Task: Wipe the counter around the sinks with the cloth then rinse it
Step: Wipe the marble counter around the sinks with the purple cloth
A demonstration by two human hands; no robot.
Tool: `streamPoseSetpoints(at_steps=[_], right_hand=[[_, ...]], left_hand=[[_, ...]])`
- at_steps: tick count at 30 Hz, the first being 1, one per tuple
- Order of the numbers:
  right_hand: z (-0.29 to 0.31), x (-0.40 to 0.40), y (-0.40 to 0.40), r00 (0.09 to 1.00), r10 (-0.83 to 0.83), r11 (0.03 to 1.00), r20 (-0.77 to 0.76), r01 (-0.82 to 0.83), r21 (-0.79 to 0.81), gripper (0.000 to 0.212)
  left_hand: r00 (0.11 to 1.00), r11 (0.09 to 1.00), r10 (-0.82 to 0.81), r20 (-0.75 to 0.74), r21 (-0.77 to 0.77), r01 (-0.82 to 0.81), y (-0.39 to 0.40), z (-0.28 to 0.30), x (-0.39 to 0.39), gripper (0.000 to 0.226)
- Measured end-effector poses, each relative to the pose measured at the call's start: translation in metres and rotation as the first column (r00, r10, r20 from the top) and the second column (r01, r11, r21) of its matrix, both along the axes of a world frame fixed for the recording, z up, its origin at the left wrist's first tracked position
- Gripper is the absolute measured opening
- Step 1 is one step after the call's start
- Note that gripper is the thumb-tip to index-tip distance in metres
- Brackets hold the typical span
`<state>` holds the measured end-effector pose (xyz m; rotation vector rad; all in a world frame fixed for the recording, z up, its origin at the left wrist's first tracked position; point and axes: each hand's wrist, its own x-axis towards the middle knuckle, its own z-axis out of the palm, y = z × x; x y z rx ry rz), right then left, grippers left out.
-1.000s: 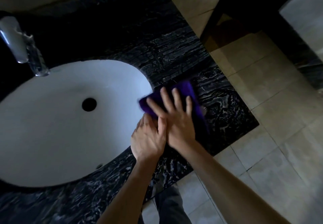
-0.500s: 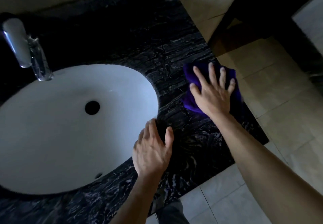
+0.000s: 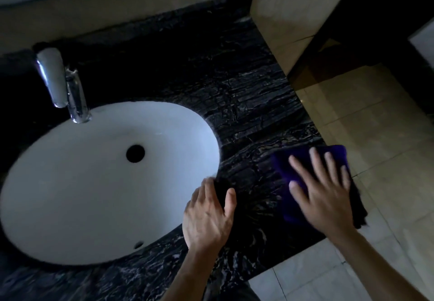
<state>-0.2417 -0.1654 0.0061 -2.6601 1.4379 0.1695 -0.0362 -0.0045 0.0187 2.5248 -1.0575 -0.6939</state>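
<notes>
Purple cloth (image 3: 291,171) lies at the bench's (image 3: 246,103) near right edge, our right hand (image 3: 324,197) spread flat on it to wipe, while our empty left hand (image 3: 206,218) braces beside the sink (image 3: 70,183).

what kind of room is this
Most likely a bathroom or washroom: a white oval basin set under a dark marble counter, a chrome tap at its rim, and tiled floor beyond the counter's edge.
</notes>
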Motion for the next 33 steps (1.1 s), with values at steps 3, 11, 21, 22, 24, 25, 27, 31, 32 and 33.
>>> streamPoseSetpoints(at_steps=[3, 11, 21, 22, 24, 25, 27, 31, 32, 33], right_hand=[[-0.003, 0.043, -0.043, 0.98, -0.197, 0.98, -0.018, 0.197, -0.001, 0.064], [-0.005, 0.164, -0.017, 0.979, 0.194, 0.981, 0.057, -0.193, -0.02, 0.061], [0.001, 0.018, 0.027, 0.974, 0.225, 0.972, -0.014, -0.223, 0.071, 0.059], [0.002, 0.028, 0.009, 0.982, 0.187, 0.98, -0.017, -0.186, 0.064, 0.06], [0.0, 0.053, -0.03, 0.992, 0.123, 0.992, -0.023, -0.122, 0.024, 0.06], [-0.001, 0.068, -0.05, 0.995, 0.096, 0.995, -0.016, -0.096, 0.0, 0.061], [-0.003, 0.103, -0.089, 0.998, 0.07, 0.997, 0.0, -0.07, -0.024, 0.062], [-0.008, 0.182, -0.141, 0.992, 0.125, 0.992, 0.016, -0.125, 0.006, 0.063], [-0.009, 0.197, -0.144, 0.985, 0.172, 0.985, 0.031, -0.172, -0.002, 0.064], [-0.009, 0.208, -0.144, 0.97, 0.24, 0.971, 0.046, -0.239, -0.01, 0.064]], left_hand=[[1.0, 1.0, -0.005, -0.015, -0.009, 0.005, -0.005, 0.002, 0.001, 0.084], [1.0, 0.999, -0.014, -0.016, -0.033, 0.013, -0.005, -0.001, 0.005, 0.084], [0.98, 0.988, 0.101, -0.169, -0.097, -0.119, -0.013, -0.006, 0.017, 0.042], [0.971, 0.982, 0.123, -0.206, -0.118, -0.149, -0.024, -0.007, 0.018, 0.04], [0.946, 0.965, 0.189, -0.265, -0.13, -0.229, -0.055, -0.01, 0.021, 0.043], [0.933, 0.954, 0.229, -0.277, -0.125, -0.271, -0.073, -0.012, 0.021, 0.051], [0.91, 0.928, 0.299, -0.286, -0.136, -0.348, -0.104, -0.013, 0.024, 0.068], [0.878, 0.886, 0.391, -0.276, -0.146, -0.441, -0.127, -0.015, 0.026, 0.068], [0.868, 0.874, 0.409, -0.28, -0.152, -0.461, -0.128, -0.016, 0.026, 0.064], [0.853, 0.858, 0.432, -0.293, -0.157, -0.489, -0.129, -0.016, 0.025, 0.061]])
